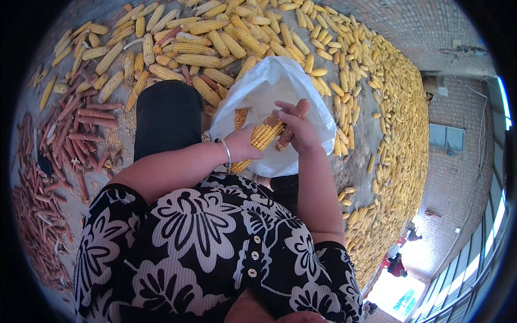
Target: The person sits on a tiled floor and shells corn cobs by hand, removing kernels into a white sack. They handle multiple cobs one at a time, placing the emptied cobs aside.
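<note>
My left hand (241, 144) grips a yellow corn ear (264, 136), part of which is stripped bare near its far end. In my right hand (302, 131) is a reddish bare corncob (287, 136), held crosswise against that ear. Both hands are over the mouth of a white woven sack (278, 76), which stands open between my knees. Another corn ear (241, 165) shows just below my left hand, partly hidden by it. Inside the sack, some kernels (241, 117) show at the left side.
Whole corn ears (202, 60) lie heaped ahead, and a long corn pile (400, 121) runs along the right by a brick wall (452, 169). Stripped cobs (68, 133) are heaped at left with a dark object (44, 165) on them. A person (396, 266) is far off at lower right.
</note>
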Motion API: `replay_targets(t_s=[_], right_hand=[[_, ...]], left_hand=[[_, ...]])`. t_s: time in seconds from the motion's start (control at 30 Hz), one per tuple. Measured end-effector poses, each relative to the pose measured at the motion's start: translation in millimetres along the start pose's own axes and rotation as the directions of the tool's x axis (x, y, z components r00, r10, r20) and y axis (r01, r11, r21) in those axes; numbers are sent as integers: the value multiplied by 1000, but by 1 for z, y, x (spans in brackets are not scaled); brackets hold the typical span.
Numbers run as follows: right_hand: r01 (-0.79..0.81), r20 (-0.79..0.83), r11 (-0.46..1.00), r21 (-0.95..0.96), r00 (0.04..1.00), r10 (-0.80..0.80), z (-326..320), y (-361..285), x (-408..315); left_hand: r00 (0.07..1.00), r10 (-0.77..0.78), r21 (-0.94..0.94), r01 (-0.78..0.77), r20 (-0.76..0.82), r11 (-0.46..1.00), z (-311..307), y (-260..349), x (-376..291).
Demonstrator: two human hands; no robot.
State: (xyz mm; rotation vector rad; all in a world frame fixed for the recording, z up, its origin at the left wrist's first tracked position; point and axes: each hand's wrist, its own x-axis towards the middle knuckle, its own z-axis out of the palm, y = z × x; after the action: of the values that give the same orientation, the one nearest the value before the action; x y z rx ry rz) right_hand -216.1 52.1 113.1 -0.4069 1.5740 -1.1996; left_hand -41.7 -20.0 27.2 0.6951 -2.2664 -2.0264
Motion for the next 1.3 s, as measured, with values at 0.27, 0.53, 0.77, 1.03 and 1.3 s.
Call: replay_targets(t_s=[0.27,0.53,0.77,1.03,1.3], right_hand=[[64,-271,991,-121,958,-95,17,26,13],[130,-311,956,-264,927,-212,9,19,11],[8,-165,994,-109,986,-26,8,16,14],[27,-280,942,-334,952,-127,11,28,23],[98,-99,995,-17,990,-99,15,16,13]], left_hand=[[993,-110,269,92,52,959,-3,10,-3],[998,-2,-85,8,70,996,-1,1,0],[997,-71,204,75,-23,976,2,9,-3],[997,-71,99,68,29,993,-4,6,-3],[998,-58,28,58,4,998,0,5,0]])
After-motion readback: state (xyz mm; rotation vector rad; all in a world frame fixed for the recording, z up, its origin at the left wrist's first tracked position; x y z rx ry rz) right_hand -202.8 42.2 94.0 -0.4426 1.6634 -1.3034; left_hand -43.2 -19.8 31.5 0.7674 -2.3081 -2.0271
